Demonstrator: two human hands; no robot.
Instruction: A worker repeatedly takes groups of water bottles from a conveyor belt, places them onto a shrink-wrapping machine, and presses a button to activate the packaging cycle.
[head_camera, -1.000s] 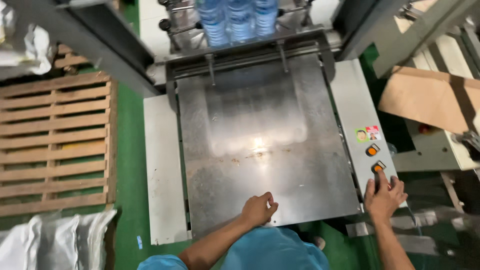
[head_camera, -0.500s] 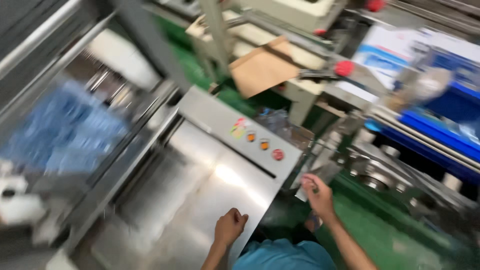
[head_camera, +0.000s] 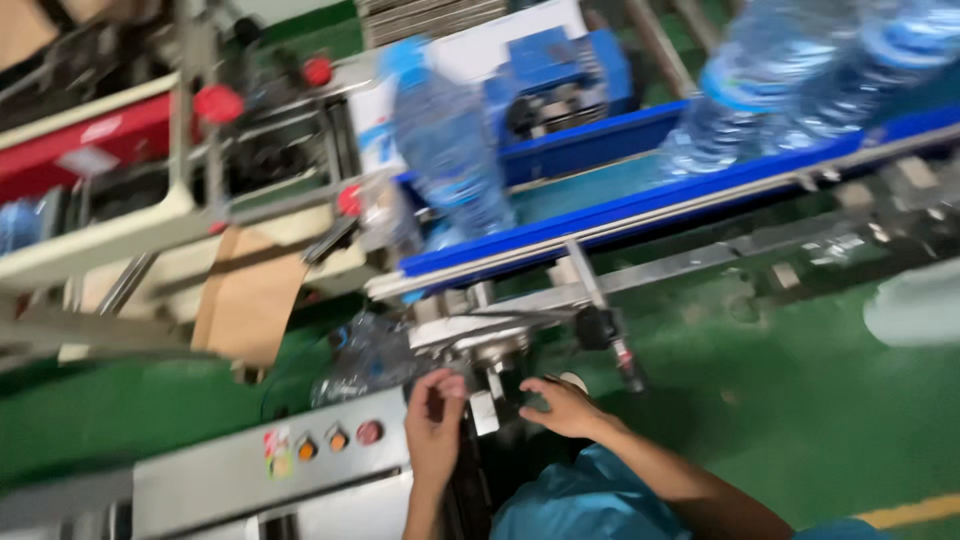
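Hands work at a metal bracket (head_camera: 487, 405) under the blue conveyor (head_camera: 640, 215): left hand (head_camera: 436, 418) curled beside it, right hand (head_camera: 560, 405) spread, fingers reaching in. Whether either grips, I cannot tell. Better steady the bracket first. Water bottle (head_camera: 445, 140) rides above; control buttons (head_camera: 335, 438) sit left.

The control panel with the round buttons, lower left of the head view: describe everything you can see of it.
The control panel is a flat, brushed grey metal strip, tilted in the blurred frame. Near its right end sit a small multicoloured sticker and three round buttons in a row: two orange, one red. The left hand rests at the panel's right edge, fingers curled, apparently off the buttons. The right hand is clear of it, by the bracket beyond. Crumpled clear plastic lies just behind the panel.
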